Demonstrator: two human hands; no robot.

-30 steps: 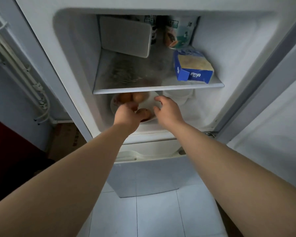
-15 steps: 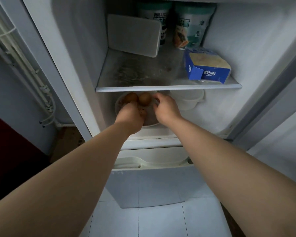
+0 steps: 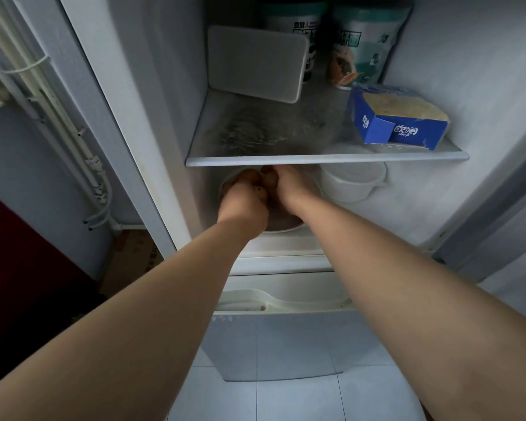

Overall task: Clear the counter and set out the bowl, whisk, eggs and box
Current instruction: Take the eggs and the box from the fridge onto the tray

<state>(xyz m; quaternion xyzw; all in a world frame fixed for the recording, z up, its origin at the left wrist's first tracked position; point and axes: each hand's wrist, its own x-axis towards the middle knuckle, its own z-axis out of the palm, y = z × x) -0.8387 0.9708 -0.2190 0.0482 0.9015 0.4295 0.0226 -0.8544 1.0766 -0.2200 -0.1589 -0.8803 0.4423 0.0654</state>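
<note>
Several brown eggs (image 3: 250,177) lie in a shallow white dish (image 3: 287,228) on the fridge's lower level, under the glass shelf (image 3: 316,161). My left hand (image 3: 243,209) is curled down into the dish, closed over a speckled egg. My right hand (image 3: 289,187) reaches in beside it, with its fingers wrapped on an egg at the back of the dish. A blue box (image 3: 403,130) with a yellow top sits on the right end of the glass shelf. No bowl or whisk is in view.
A white flat container (image 3: 255,63) leans at the back of the shelf, in front of two green-lidded tubs (image 3: 366,41). A round white lidded tub (image 3: 351,185) stands right of the dish. A drawer front (image 3: 286,299) juts out below. White pipes (image 3: 58,123) run down the left wall.
My view has closed in on the fridge. My right hand went from the dish's edge onto an egg at the back. My left hand stays closed over its egg.
</note>
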